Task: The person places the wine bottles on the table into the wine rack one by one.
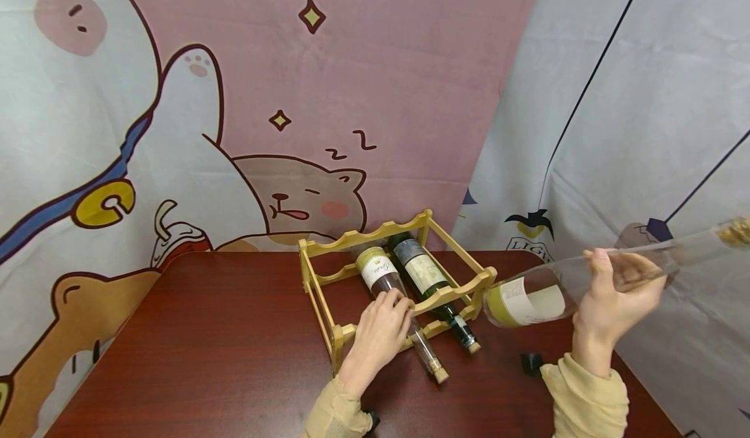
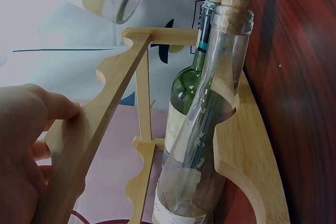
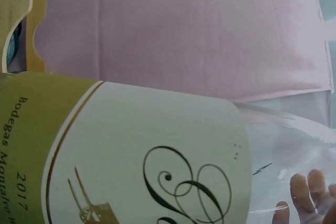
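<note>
My left hand (image 1: 377,330) grips the upper front rail of a wooden wine rack (image 1: 325,246); in the left wrist view the thumb lies on one side of the rail (image 2: 100,111) and fingers show behind it. On the rack's lower level lie a clear corked wine bottle (image 1: 375,265) and, to its right, a green wine bottle (image 1: 430,278), both with necks toward me. Off to the right, my right hand (image 1: 618,301) holds another clear wine bottle (image 1: 515,301) in the air, its base near the rack's right front corner and its corked neck pointing right and slightly up.
The rack stands on a dark red-brown table (image 1: 234,334). Behind it hangs a printed cartoon cloth (image 1: 387,99), with a pale cloth (image 1: 615,132) on the right. A small black object (image 1: 531,364) lies near the right forearm.
</note>
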The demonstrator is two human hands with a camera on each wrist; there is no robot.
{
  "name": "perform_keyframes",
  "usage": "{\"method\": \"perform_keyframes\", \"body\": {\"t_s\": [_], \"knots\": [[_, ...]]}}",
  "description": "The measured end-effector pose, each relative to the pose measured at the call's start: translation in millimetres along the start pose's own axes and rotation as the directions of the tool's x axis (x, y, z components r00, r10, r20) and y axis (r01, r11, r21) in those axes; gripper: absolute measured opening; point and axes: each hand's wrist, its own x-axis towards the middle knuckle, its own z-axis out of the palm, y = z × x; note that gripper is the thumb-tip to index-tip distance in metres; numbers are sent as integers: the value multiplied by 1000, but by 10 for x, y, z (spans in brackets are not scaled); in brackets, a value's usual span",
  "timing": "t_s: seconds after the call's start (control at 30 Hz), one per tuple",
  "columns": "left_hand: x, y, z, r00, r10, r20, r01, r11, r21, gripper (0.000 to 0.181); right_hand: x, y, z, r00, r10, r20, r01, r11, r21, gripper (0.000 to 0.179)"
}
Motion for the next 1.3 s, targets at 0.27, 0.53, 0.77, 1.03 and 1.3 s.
{"method": "perform_keyframes", "body": {"t_s": [0.27, 0.53, 0.77, 1.03, 1.3], "knots": [[4, -1, -1, 1000, -3, 3, 3, 1000, -3, 7, -60, -86, 12, 997, 74, -13, -72, 988, 135, 25], [2, -2, 4, 1000, -10, 2, 10, 1000, -3, 7, -131, -155, 25, 994, 106, 14, -107, 976, 189, 18], [6, 2, 7, 1000, -9, -2, 9, 1000, -9, 6, -200, -165, 6, 993, 117, 35, -122, 971, 205, 18], [9, 11, 14, 1000, -16, 0, 16, 1000, -15, 8, -286, -184, 6, 982, 179, 57, -188, 948, 255, 20], [27, 41, -18, 998, -56, 4, 56, 996, -75, 24, -373, -194, 23, 976, 187, 111, -214, 919, 332, 14]]}}
